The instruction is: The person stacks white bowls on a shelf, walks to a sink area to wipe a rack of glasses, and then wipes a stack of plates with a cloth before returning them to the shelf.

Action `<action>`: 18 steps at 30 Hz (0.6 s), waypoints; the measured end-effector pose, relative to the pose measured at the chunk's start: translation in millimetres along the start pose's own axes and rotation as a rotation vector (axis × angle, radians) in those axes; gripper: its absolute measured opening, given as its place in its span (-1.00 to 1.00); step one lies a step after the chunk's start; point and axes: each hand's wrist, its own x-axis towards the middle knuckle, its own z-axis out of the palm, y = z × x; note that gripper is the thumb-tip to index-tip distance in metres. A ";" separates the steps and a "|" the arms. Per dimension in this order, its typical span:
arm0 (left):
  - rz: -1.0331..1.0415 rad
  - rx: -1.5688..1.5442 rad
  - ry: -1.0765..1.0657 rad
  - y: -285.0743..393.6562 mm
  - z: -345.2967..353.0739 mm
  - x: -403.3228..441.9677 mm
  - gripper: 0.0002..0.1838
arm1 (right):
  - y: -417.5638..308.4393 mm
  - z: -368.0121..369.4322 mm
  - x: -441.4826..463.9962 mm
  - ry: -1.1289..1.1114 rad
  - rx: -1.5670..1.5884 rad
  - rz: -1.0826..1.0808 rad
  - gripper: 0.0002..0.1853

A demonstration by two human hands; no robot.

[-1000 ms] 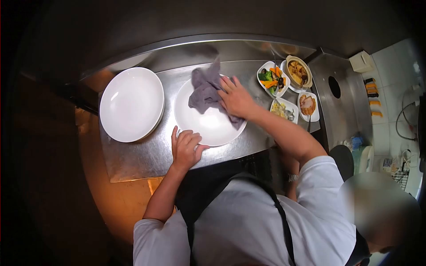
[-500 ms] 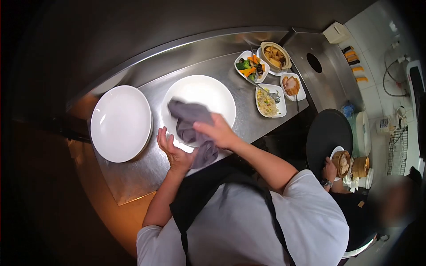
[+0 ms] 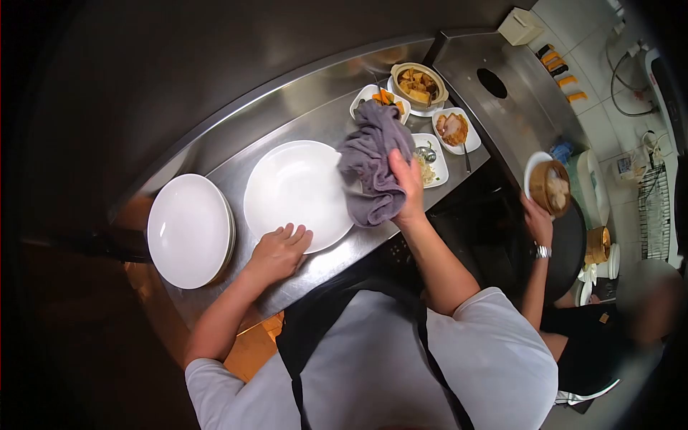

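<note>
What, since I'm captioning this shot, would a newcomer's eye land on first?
The large white plate, bright on the steel counter, with the left hand at its near rim. At its right side, the right hand holds a crumpled purple-grey cloth, hiding part of two dishes of food. At the counter's left end, a stack of white plates stands out too.

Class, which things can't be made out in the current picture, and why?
In the head view:
Large round white plate: right edge partly hidden by the crumpled purple-grey cloth.
Orange-and-green vegetables: lower part hidden behind it.
Right hand: most fingers covered by the cloth.
Stacked, rounded white plates: count hidden beneath the top one.
Co-worker's head: blurred.
</note>
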 end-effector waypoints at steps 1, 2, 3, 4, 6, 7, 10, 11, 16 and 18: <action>0.000 -0.034 0.026 0.0 -5.9 2.0 -0.57 | -6.4 -0.2 -3.2 0.017 -0.024 -0.037 -0.52; -0.006 -0.122 0.117 1.0 -9.8 6.7 -0.61 | -7.2 0.5 -5.9 0.098 -0.114 -0.171 -0.52; -0.011 -0.208 0.210 2.0 -13.5 14.6 -0.65 | -4.3 0.1 -9.9 0.079 -0.191 -0.225 -0.52; -0.009 -0.294 0.303 2.2 -18.6 21.6 -0.68 | 1.4 -1.3 -14.9 0.064 -0.269 -0.284 -0.52; -0.201 -0.379 0.290 7.7 -40.5 32.0 -0.74 | 32.0 -9.4 -28.5 -0.053 -0.473 -0.457 -0.54; -0.281 -0.425 0.281 12.5 -51.1 40.5 -0.75 | 60.7 -12.4 -34.2 -0.158 -0.606 -0.568 -0.55; -0.324 -0.579 0.580 14.8 -58.6 57.6 -0.75 | 86.2 24.9 -29.0 -0.390 -0.772 -0.788 -0.54; -0.241 -0.457 0.637 18.9 -74.2 62.8 -0.74 | 74.3 42.5 -18.1 -0.408 -0.761 -0.866 -0.53; -0.464 -0.616 0.713 60.9 -130.7 63.3 -0.88 | 13.1 90.7 64.0 -0.307 -0.559 -0.675 -0.53; -0.312 -0.402 0.667 69.9 -141.1 54.3 -0.88 | 17.4 96.6 112.1 -0.240 -0.109 -0.317 -0.50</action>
